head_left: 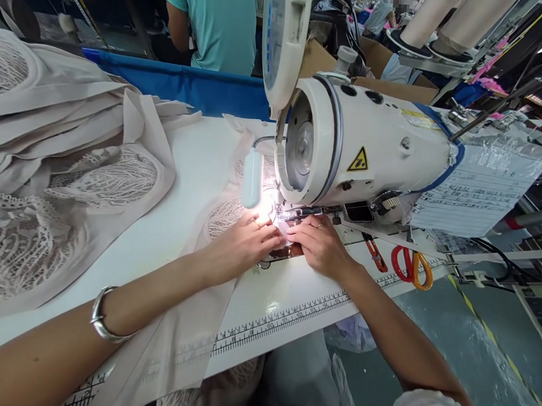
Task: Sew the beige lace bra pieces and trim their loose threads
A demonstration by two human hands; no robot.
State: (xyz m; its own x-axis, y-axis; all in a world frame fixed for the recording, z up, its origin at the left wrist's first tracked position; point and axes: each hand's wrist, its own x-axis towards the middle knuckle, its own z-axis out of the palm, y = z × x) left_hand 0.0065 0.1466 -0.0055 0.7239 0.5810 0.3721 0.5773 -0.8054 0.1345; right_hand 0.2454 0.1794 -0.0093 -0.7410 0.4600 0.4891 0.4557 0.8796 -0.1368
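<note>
Beige cloth [205,306] is lying under the left hand [242,248], the nearer one, running long from one o'clock to seven. That hand is pressing it, maybe pinching, I cannot tell; the right hand [322,245], at three o'clock, is pinching its edge.

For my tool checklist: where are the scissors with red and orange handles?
In the head view, the scissors lie right of the right hand, on the white table, beside a slim red tool.

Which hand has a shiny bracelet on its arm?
The left hand: a silver bracelet circles that forearm. The right hand has none on its visible forearm.
</note>
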